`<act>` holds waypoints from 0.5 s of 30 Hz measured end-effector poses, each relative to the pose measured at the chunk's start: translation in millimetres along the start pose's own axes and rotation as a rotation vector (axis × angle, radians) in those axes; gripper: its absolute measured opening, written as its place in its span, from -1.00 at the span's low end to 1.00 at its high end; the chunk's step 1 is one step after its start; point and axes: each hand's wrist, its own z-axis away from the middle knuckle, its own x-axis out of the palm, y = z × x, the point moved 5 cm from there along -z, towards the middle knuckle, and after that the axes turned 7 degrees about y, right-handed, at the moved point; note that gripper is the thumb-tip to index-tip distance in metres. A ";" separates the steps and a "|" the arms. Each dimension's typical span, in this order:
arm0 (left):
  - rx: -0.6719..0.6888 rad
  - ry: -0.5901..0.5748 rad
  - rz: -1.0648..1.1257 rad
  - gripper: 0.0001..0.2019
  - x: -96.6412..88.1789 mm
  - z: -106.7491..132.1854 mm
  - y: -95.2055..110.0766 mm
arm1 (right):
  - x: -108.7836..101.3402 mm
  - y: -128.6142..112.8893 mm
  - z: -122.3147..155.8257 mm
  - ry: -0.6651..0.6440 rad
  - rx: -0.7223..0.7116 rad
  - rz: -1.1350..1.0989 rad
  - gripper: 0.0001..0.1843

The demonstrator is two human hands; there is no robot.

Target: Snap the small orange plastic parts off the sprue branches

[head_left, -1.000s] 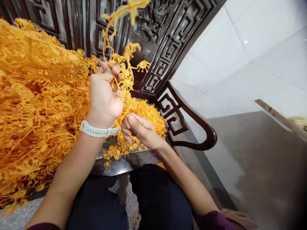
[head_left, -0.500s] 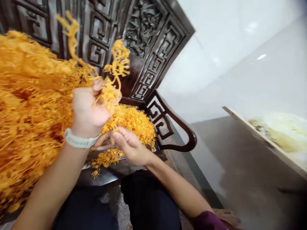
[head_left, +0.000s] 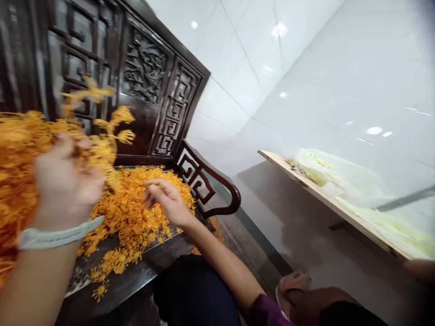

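Observation:
My left hand [head_left: 64, 185], with a pale watch band at the wrist, is closed round a stalk of orange plastic flower pieces [head_left: 102, 131] that stands up from the fist; the hand is blurred by motion. My right hand [head_left: 166, 199] hovers just over a loose pile of small orange flower pieces [head_left: 136, 208] on the dark wooden bench seat [head_left: 142, 271], its fingers loosely curled and partly spread, nothing visibly in them. A big heap of orange stalks [head_left: 16, 149] fills the left edge behind my left hand.
The carved dark bench back [head_left: 146, 77] and curved armrest [head_left: 210, 181] stand behind and right of the pile. A wooden board with pale yellow-green material [head_left: 340, 199] runs along the white tiled wall at right. A foot [head_left: 292, 280] rests on the grey floor.
The view has swung to the right. My left hand has moved left and down with the stalk. My right hand has let go of the stalk's end and opened over the loose pile.

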 end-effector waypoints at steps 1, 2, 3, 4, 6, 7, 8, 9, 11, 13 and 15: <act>-0.015 0.033 -0.013 -0.65 -1.0 2.7 -5.3 | -11.4 3.0 -5.9 0.118 -0.007 0.056 -0.55; -0.049 0.053 -0.042 -0.64 -1.1 5.0 -12.6 | -21.0 7.7 -11.3 0.212 0.004 0.130 -0.48; -0.092 0.058 -0.088 -0.65 -0.3 7.0 -20.9 | -29.3 13.6 -15.7 0.291 0.032 0.209 -0.41; -0.129 0.051 -0.143 -0.65 0.7 8.7 -29.2 | -36.8 19.4 -18.8 0.359 0.066 0.272 -0.34; -0.153 0.016 -0.234 -0.63 2.2 10.9 -42.7 | -49.2 27.8 -21.4 0.464 0.113 0.282 -0.34; -0.152 -0.012 -0.271 -0.62 2.6 11.5 -48.2 | -54.0 28.9 -21.0 0.513 0.105 0.221 -0.40; -0.148 -0.047 -0.306 -0.61 2.6 11.8 -52.9 | -57.2 27.8 -19.7 0.550 0.077 0.127 -0.44; -0.142 -0.089 -0.347 -0.61 2.5 11.9 -56.9 | -58.4 24.9 -18.1 0.564 0.039 0.020 -0.45; -0.113 -0.169 -0.432 -0.62 0.9 11.5 -62.4 | -54.1 15.8 -14.6 0.509 -0.020 -0.171 -0.40; -0.052 -0.238 -0.537 -0.67 -1.6 10.8 -64.9 | -43.0 5.9 -11.4 0.376 -0.036 -0.274 -0.37; 0.050 -0.324 -0.662 -0.72 -2.4 11.2 -65.5 | -29.5 0.2 -8.6 0.223 -0.008 -0.279 -0.42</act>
